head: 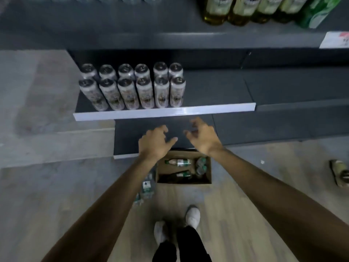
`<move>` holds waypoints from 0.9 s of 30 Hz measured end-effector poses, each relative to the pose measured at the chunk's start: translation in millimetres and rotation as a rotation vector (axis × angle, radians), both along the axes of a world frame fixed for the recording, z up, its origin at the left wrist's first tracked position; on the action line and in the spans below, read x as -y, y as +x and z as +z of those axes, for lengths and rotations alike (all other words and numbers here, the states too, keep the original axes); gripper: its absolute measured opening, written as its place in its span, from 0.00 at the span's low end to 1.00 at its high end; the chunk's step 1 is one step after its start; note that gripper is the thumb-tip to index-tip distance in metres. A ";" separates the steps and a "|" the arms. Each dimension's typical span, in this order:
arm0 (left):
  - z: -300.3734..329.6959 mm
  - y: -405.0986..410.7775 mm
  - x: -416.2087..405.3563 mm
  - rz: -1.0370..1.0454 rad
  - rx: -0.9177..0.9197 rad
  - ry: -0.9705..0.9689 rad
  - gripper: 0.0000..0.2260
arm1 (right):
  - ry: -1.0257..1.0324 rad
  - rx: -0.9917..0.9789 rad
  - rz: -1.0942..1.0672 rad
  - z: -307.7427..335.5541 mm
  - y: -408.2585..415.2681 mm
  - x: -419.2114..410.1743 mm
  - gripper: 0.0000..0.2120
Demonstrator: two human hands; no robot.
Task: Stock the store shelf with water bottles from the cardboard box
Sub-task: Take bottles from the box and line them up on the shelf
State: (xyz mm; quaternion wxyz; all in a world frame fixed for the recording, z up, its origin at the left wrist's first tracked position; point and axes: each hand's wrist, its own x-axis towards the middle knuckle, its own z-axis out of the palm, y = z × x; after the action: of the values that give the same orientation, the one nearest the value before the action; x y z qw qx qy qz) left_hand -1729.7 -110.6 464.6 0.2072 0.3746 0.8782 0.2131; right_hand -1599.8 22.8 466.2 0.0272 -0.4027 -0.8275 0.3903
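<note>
Both forearms reach out; left hand [154,140] and right hand [203,138] empty, fingers spread, above the cardboard box [206,172]. Bottles [179,163] inside lie crosswise, below both grips.

The cardboard box [206,168] on the floor is plain brown, matt card. The bottles [179,163] lying in it look like clear plastic with glossy green-and-white labels. On the shelf [217,91], a dark, matt, smooth board with a pale, slightly shiny front strip [164,112], the water bottles [132,87] are clear, glinting plastic with dark caps. The floor [236,214] shows a pale wood-grain finish near the shoes [192,216], which look like white, matt cloth.
</note>
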 end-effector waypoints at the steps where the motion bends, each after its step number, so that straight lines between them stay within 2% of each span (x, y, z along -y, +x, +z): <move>1: -19.5 9.1 -2.7 0.015 0.033 -0.007 0.19 | -0.013 0.016 -0.007 -21.6 9.2 -2.1 0.23; 4: -78.4 40.2 -15.3 0.044 0.091 -0.043 0.15 | -0.050 0.052 -0.047 -83.9 35.9 -6.7 0.21; 8: -151.8 78.6 -39.3 0.003 0.201 -0.081 0.16 | -0.110 0.038 -0.100 -154.4 67.5 -15.9 0.13; 12: -220.9 105.4 -52.9 -0.023 0.172 -0.121 0.18 | -0.184 0.085 -0.144 -222.4 94.0 -31.2 0.10; 18: -311.8 122.8 -65.2 -0.042 0.208 -0.253 0.18 | -0.138 0.164 -0.145 -307.1 112.7 -49.4 0.10; 21: -353.9 124.9 -77.9 -0.073 0.219 -0.301 0.18 | -0.157 0.160 -0.158 -347.4 115.8 -57.2 0.05; 27: -446.1 129.6 -112.3 -0.143 0.214 -0.338 0.18 | -0.165 0.149 -0.213 -438.0 117.3 -78.5 0.04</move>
State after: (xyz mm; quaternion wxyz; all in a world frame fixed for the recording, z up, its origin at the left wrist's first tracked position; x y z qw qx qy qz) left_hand -1600.0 1.7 18.5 0.3736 0.3711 0.8457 0.0863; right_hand -1482.4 101.3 28.2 -0.0263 -0.5170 -0.7448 0.4210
